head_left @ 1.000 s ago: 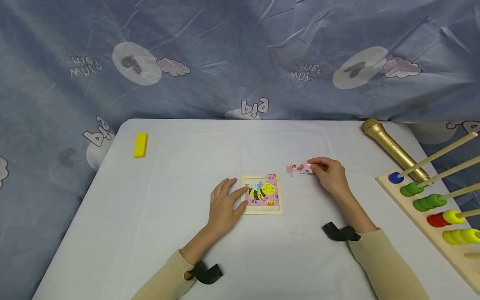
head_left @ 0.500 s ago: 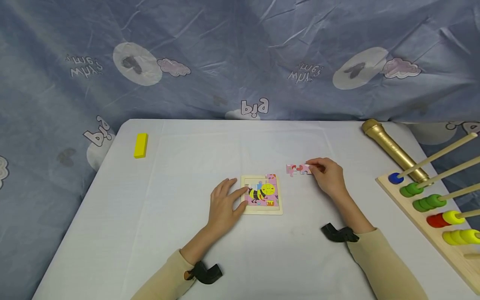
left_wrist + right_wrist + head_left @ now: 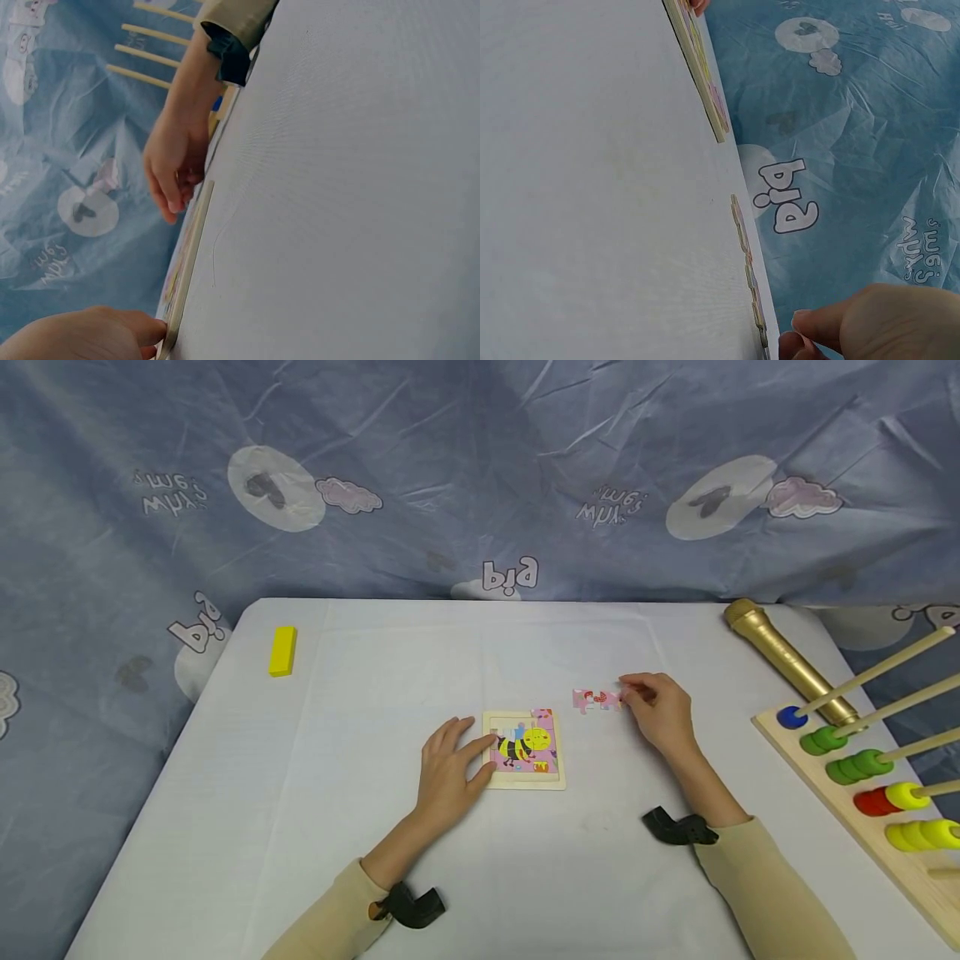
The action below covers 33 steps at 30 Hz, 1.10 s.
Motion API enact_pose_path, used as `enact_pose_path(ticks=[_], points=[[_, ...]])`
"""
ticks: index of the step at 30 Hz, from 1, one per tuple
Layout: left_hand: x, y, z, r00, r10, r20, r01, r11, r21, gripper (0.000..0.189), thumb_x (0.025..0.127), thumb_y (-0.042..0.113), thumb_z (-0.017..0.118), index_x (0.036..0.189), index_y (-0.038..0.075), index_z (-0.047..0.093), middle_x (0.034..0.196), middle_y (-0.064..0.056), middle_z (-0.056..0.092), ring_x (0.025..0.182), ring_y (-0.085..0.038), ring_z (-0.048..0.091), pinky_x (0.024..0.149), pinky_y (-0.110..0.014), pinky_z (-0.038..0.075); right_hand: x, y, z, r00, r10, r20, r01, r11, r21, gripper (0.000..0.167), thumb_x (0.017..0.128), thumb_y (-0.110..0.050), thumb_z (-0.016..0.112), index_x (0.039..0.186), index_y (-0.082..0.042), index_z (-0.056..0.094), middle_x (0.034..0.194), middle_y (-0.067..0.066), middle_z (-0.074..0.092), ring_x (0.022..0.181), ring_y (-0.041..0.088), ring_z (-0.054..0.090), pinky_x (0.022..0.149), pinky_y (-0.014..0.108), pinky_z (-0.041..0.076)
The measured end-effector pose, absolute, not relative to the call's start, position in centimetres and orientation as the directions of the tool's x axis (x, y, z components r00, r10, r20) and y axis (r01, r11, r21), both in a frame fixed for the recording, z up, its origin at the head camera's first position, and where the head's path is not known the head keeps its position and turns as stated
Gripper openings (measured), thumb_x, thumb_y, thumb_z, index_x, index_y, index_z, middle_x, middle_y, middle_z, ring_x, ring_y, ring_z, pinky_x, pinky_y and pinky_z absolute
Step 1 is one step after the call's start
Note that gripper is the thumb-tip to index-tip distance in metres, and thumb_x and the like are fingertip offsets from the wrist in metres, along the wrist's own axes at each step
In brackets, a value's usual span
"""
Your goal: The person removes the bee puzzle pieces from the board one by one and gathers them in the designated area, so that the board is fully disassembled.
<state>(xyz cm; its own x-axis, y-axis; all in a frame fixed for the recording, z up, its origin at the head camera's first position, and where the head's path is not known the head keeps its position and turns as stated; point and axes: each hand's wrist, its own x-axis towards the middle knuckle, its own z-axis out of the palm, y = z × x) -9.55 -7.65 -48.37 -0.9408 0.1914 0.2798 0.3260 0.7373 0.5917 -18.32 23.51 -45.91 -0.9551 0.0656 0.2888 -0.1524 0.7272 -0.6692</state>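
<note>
A square wooden puzzle tray point(image 3: 525, 783) with a bee picture lies on the table, its upper left part showing bare board. Spread fingers of my left hand point(image 3: 446, 777) rest on its left side, and the left wrist view shows the thumb point(image 3: 146, 328) at the tray's edge. To the right and farther back, pink jigsaw pieces point(image 3: 597, 699) with red marks lie joined in a short strip. My right hand point(image 3: 662, 714) is at the strip's right end, thumb and index finger slightly parted right beside it. The right wrist view has the strip edge-on near the right thumb point(image 3: 829, 322).
A yellow block point(image 3: 282, 652) lies at the back left of the white-covered table point(image 3: 375, 660). At the right are a gold microphone point(image 3: 787, 656) and a wooden bead stand point(image 3: 847, 781) with slanting pegs. A grey-blue patterned cloth point(image 3: 450, 477) hangs behind.
The right hand has pushed the right piece leftward against its neighbour, closing the gap, then drawn back slightly to the right. The left hand and tray have stayed put.
</note>
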Motion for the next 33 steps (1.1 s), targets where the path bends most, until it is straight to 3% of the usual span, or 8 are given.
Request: enact_pose_path(ticks=[9, 20, 33], points=[[-9.6, -7.6, -48.4, -0.93, 0.192, 0.314, 0.347, 0.743, 0.573, 0.036, 0.086, 0.021, 0.072, 0.121, 0.014, 0.071, 0.14, -0.015, 0.052, 0.137, -0.036, 0.037, 0.109, -0.057, 0.027, -17.8, 22.4, -45.5, -0.965, 0.087, 0.247, -0.134, 0.647, -0.751, 0.021, 0.091, -0.003, 0.063, 0.109, -0.002, 0.072, 0.092, 0.014, 0.064, 0.075, -0.003, 0.049, 0.061, 0.007, 0.04], [-9.6, -7.6, -48.4, -0.933, 0.192, 0.306, 0.343, 0.736, 0.584, 0.036, 0.086, 0.022, 0.072, 0.121, 0.014, 0.071, 0.14, -0.015, 0.052, 0.138, -0.036, 0.036, 0.11, -0.057, 0.025, -15.9, 17.6, -44.7, -0.985, -0.057, 0.163, -0.166, 0.566, -0.807, 0.027, 0.09, -0.008, 0.068, 0.117, -0.003, 0.069, 0.098, 0.012, 0.063, 0.085, 0.014, 0.053, 0.066, 0.012, 0.041], [-9.5, -7.6, -48.4, -0.931, 0.19, 0.313, 0.346, 0.734, 0.584, 0.036, 0.086, 0.022, 0.073, 0.121, 0.014, 0.071, 0.14, -0.016, 0.052, 0.137, -0.037, 0.037, 0.11, -0.058, 0.026, -15.3, 15.5, -44.8, -0.983, -0.139, 0.124, -0.181, 0.551, -0.814, 0.037, 0.085, -0.001, 0.069, 0.121, -0.006, 0.067, 0.101, 0.014, 0.062, 0.086, 0.022, 0.057, 0.073, 0.021, 0.045]])
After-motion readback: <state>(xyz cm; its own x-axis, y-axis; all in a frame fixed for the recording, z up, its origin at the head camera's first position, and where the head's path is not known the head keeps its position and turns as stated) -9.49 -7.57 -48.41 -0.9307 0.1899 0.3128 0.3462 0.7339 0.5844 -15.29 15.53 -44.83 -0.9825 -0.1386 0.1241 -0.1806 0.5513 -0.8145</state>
